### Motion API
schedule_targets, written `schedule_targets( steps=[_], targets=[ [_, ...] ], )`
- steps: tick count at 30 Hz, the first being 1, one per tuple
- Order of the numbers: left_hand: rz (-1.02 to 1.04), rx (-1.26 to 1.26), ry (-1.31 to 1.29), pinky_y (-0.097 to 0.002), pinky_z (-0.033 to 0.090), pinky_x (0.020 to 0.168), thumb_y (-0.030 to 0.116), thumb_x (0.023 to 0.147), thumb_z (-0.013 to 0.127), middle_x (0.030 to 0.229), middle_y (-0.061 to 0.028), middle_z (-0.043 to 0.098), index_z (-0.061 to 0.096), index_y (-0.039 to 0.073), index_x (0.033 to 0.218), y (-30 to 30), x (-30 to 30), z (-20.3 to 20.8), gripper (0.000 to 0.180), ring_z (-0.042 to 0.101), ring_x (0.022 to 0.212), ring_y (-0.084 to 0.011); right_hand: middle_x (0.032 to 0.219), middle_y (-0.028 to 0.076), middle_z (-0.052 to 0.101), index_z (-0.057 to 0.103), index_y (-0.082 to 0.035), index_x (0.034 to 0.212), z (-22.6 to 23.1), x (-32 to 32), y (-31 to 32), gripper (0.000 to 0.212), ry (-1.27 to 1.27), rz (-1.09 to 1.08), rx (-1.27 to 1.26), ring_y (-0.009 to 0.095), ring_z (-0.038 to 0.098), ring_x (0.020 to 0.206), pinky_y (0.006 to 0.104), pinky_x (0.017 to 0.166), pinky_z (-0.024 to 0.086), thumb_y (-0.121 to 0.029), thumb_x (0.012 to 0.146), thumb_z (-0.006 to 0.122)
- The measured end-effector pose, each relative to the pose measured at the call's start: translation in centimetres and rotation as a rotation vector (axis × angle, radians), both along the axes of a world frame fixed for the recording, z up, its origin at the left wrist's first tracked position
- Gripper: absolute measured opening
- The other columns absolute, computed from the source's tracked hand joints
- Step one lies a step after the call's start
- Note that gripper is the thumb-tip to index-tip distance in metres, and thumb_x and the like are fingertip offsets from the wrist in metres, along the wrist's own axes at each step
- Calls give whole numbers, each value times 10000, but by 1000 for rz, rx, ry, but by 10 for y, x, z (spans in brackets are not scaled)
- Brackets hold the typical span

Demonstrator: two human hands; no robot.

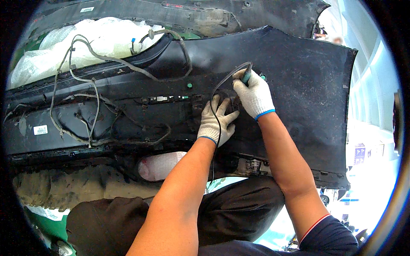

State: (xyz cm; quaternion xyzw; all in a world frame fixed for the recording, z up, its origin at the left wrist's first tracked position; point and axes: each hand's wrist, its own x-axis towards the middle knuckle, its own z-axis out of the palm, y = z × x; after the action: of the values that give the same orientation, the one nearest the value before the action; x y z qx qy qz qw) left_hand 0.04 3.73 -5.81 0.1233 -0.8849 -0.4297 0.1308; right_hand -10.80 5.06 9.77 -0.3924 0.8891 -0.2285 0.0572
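My right hand (255, 93), in a white knit glove with a blue cuff, is closed around the teal handle of a soldering iron (246, 77). Its cord leaves the top of the handle, loops left and runs down past my left wrist; the tip is hidden. My left hand (217, 119), gloved the same way, lies with fingers spread on a dark patch of the black car bumper (307, 98), just left of the right hand. The bumper lies with its inner side up, dusty and scuffed. A green round plug (189, 85) sits in it left of my hands.
A grey wiring harness (96, 94) winds loosely over the bumper's left part, near a white label (40, 129). Clear bubble wrap (98, 34) shows behind it. Another dark bumper (205, 17) lies along the far side. My bent knee (243, 205) is close to the near edge.
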Motion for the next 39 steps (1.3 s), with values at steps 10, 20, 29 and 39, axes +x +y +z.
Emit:
schedule_targets(
  steps=[10, 20, 29, 39],
  targets=[
    [-26, 6, -30, -624, 115, 1384, 389, 967, 734, 1825, -123, 296, 650, 414, 1545, -3, 2, 5, 584, 135, 1715, -429, 965, 111, 781, 754, -73, 1142, -3, -2, 1, 174, -18, 7, -22, 212, 750, 895, 374, 862, 594, -133, 980, 729],
    [5, -9, 11, -628, 147, 1376, 400, 958, 741, 1813, -130, 324, 676, 402, 1519, 1, -1, -3, 565, 176, 1703, -439, 976, 97, 786, 758, -73, 1149, 1, 0, 0, 176, 14, -15, -43, 192, 740, 906, 361, 871, 588, -140, 987, 742],
    [39, 0, 73, -642, 180, 1359, 399, 930, 763, 1788, -152, 370, 707, 375, 1481, 4, -3, -10, 555, 204, 1688, -467, 1001, 86, 795, 764, -70, 1155, 9, 1, 0, 179, -17, -44, -30, 170, 729, 933, 357, 886, 584, -160, 1000, 759],
    [90, -5, 120, -619, 210, 1364, 369, 890, 796, 1755, -146, 423, 749, 366, 1419, 7, -2, -11, 531, 260, 1671, -456, 975, 111, 788, 764, -71, 1136, 7, 4, -1, 168, 69, 2, -17, 198, 749, 908, 363, 872, 591, -159, 994, 747]
  ],
)
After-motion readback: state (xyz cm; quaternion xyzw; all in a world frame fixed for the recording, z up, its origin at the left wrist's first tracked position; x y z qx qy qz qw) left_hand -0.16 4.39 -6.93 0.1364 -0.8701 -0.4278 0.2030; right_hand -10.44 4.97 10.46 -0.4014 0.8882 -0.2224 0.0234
